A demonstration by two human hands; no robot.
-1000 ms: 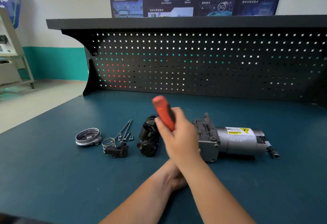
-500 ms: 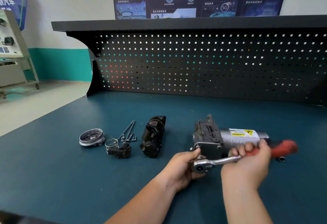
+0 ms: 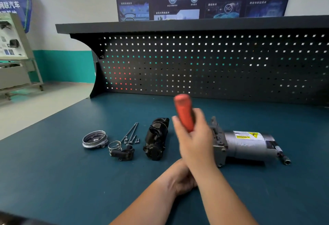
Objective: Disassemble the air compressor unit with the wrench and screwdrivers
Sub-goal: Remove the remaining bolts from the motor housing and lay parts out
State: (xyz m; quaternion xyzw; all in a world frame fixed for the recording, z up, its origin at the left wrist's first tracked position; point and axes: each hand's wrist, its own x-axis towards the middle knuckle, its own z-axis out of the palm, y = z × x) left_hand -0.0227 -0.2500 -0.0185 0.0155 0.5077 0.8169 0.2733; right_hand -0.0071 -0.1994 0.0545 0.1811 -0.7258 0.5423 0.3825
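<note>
The air compressor unit (image 3: 247,146), a grey motor cylinder with a yellow warning label and a dark metal block at its left end, lies right of centre on the blue bench. My right hand (image 3: 194,143) grips the red handle of the ratchet wrench (image 3: 183,112), which points up and away, blurred by motion. My left hand (image 3: 181,178) sits under my right wrist at the front of the compressor's block, fingers curled. The wrench head is hidden behind my hands.
Removed parts lie in a row to the left: a black housing (image 3: 156,139), long bolts with small screws (image 3: 130,132), a spring clip with a black fitting (image 3: 122,151) and a round metal cap (image 3: 94,139). A socket piece (image 3: 284,159) lies at the motor's right end. A pegboard (image 3: 213,64) backs the bench.
The wrench handle swung from pointing up to lying out to the right, and is now back up and to the left. My left hand stayed at the compressor block.
</note>
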